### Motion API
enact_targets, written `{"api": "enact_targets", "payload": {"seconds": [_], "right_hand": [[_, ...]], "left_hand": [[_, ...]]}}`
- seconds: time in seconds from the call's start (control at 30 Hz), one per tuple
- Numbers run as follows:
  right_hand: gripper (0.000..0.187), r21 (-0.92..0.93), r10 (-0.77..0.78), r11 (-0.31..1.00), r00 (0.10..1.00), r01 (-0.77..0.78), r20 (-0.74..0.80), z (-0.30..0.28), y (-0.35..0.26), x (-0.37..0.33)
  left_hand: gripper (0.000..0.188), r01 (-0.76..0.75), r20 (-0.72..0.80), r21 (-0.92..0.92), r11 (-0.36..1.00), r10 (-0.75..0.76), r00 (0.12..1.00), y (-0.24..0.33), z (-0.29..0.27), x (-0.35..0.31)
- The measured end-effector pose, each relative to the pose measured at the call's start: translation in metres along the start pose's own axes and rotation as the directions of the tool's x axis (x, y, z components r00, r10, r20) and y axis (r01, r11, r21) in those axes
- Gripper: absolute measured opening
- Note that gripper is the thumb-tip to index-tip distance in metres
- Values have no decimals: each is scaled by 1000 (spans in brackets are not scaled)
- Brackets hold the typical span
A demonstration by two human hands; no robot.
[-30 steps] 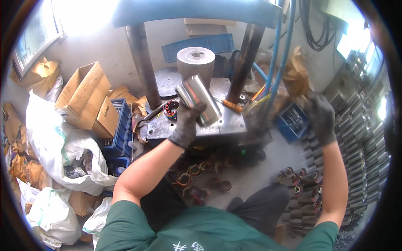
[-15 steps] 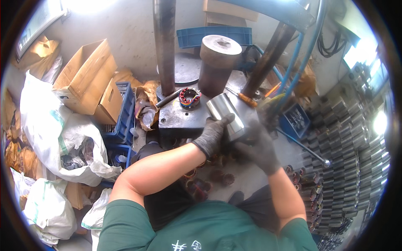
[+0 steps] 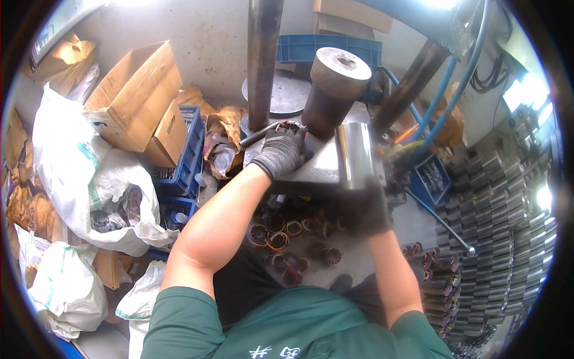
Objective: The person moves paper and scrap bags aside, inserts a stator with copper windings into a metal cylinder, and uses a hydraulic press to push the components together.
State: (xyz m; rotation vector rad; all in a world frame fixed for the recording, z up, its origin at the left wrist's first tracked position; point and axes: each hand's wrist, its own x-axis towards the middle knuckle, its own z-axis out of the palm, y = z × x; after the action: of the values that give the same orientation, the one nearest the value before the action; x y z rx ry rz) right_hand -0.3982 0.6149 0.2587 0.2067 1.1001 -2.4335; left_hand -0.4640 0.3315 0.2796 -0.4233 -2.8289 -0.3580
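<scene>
My left hand [image 3: 281, 152], in a grey knit glove, reaches over the small wound stator [image 3: 289, 125] with red and coloured wires on the metal press table [image 3: 320, 170]. Its fingers close round the stator and hide most of it. A shiny hollow-looking metal cylinder [image 3: 354, 154] stands nearly upright at the table's front right, held at its lower end by my gloved right hand [image 3: 366, 209]. That hand is blurred. Behind both hands rises the thick press ram block [image 3: 336, 90] with a pale round top.
Steel posts [image 3: 263, 66] flank the table, with a dark rod [image 3: 257, 136] beside the stator. More wound stators [image 3: 278, 239] lie on the floor below. Stacked metal cylinders [image 3: 496, 221] fill the right side. Cardboard boxes [image 3: 134, 99], blue crates [image 3: 186, 152] and white sacks [image 3: 66, 161] crowd the left.
My left hand has left the metal cylinder and moved up and left onto the stator. The cylinder, now in my right hand alone, has turned more upright. The view has shifted slightly.
</scene>
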Motion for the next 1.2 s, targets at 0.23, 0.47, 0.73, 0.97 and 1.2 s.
{"api": "enact_targets", "payload": {"seconds": [0.23, 0.47, 0.73, 0.97, 1.2], "right_hand": [[76, -578, -504, 661, 854, 479, 132, 43, -10, 18], [84, -823, -473, -265, 676, 503, 566, 36, 5, 80], [96, -882, -313, 20, 841, 470, 441, -8, -7, 125], [98, -927, -269, -210, 893, 310, 360, 39, -26, 56], [85, -935, -320, -148, 879, 322, 353, 53, -55, -4]], "left_hand": [[51, 167, 301, -22, 986, -153, 941, -19, -26, -13], [44, 184, 333, -64, 981, -153, 931, -29, -36, -10], [52, 295, -133, -167, 941, -318, 939, -2, -14, 20], [61, 422, 125, -735, 531, -506, 853, -16, 24, 56], [52, 457, 249, -777, 433, -456, 855, -7, 31, 58]]}}
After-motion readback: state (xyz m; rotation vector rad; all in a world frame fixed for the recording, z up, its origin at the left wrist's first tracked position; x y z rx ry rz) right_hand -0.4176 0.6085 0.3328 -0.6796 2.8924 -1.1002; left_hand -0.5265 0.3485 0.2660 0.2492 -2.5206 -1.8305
